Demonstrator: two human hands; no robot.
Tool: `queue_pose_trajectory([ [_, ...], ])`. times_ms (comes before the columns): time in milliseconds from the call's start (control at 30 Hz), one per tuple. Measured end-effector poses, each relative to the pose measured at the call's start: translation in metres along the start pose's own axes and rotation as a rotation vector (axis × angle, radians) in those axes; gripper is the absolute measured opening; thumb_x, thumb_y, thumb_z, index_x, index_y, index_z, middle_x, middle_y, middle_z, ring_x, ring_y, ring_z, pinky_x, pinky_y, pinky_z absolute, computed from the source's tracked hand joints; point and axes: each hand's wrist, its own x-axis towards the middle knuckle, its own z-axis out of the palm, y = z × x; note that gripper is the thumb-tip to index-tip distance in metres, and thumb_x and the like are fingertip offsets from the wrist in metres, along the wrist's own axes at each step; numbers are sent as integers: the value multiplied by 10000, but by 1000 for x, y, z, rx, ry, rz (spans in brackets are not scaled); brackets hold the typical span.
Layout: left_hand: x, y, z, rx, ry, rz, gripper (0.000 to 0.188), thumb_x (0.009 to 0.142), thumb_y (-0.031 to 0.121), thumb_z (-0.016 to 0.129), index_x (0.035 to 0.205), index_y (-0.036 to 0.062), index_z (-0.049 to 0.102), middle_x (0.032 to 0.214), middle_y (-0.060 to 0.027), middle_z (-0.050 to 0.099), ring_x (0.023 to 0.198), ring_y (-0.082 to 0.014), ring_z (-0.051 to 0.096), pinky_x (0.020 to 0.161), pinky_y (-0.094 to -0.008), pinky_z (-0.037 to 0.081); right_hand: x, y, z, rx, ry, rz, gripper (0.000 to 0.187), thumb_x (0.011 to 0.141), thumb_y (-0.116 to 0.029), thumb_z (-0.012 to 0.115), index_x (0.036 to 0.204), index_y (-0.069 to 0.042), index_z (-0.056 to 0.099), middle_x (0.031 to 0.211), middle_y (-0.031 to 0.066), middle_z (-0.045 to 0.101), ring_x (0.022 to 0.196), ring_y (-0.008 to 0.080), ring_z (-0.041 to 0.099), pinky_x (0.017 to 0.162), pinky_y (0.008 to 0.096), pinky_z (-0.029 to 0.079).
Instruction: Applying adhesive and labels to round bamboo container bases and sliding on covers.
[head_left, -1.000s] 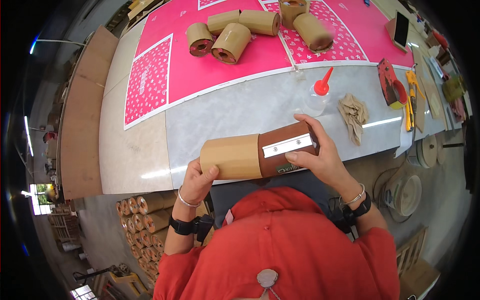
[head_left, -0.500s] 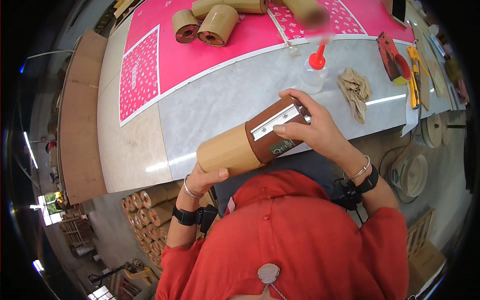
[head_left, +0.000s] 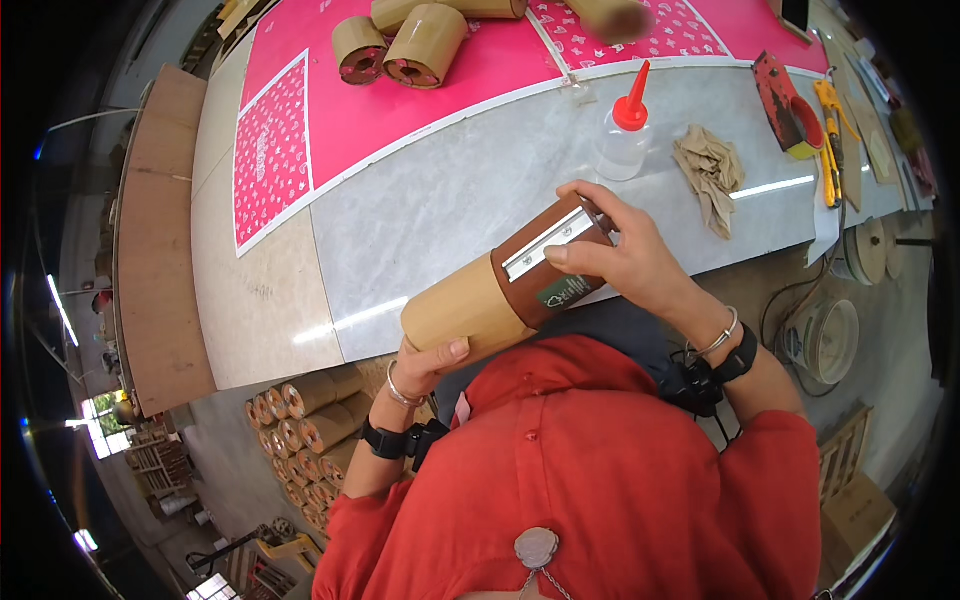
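Note:
A cylinder (head_left: 462, 308) lies slantwise across my two hands at the table's near edge. Its left part is wrapped in tan paper; its right part is brown, with a white metal strip and a small green label. My left hand (head_left: 428, 365) grips the papered end from below, thumb on top. Around the brown end, my right hand (head_left: 625, 245) is closed, its thumb resting by the strip. The far right end is partly hidden by my right fingers. Beyond my right hand stand a clear squeeze bottle (head_left: 624, 145) with a red spout and a crumpled tan cloth (head_left: 710, 175).
Several tan-wrapped rolls (head_left: 427, 45) lie on pink printed sheets (head_left: 390, 120) at the back. A red tape dispenser (head_left: 785, 105) and a yellow cutter (head_left: 830, 150) are at right. Stacked rolls (head_left: 310, 430) stand below left; a white bucket (head_left: 825, 340) is on the floor at right.
The cylinder and my left hand have shifted slightly right. The table things appear a little higher and further left in the view. Both hands keep their hold.

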Motion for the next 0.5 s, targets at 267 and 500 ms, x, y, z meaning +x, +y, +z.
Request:
queue_pose_trajectory([
  [267,0,19,0,68,-185,-116,812,664,170,788,1362,13,404,1303,-119,521,1224,-236,474,1026,-365,369,4,0,-3,48,-15,43,533,768,-226,740,1181,28,519,895,57,630,804,96,593,686,245,487],
  [500,-3,16,7,16,-129,-114,828,647,169,796,1355,-5,404,1295,-130,527,1209,-248,492,1004,-371,395,0,2,-3,82,-2,117,567,775,-232,737,1211,42,500,904,67,629,800,99,599,669,235,489],
])
